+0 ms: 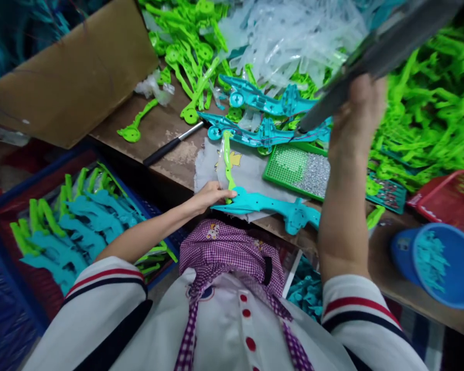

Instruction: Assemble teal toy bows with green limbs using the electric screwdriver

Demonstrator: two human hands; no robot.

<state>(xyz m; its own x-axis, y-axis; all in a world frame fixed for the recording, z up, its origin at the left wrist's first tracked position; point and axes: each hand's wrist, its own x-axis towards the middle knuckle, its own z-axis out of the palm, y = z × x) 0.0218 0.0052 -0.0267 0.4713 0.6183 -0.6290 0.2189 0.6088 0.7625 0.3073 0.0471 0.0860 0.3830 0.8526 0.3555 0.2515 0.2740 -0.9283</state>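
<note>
My left hand [212, 197] pinches the near end of a turquoise plastic part [266, 202], where a lime-green plastic arm [227, 159] stands out from it. This part lies along the table's front edge on a grey cloth [209, 162]. Raised on the right, my right hand [359, 111] is wrapped round a long dark power screwdriver [344, 85]. Its tip points down and left, in front of two turquoise half-shells [237, 135] with thin wires; whether it touches them I cannot tell.
A green perforated tray [290, 165] holds small screws. Beside it are a red scoop-like tray [448, 203] and a blue bucket [406, 257] with turquoise pieces. A black-handled screwdriver [164, 149], cardboard box [77, 72], green-part heaps [429, 113] and crate [7, 201] surround the work.
</note>
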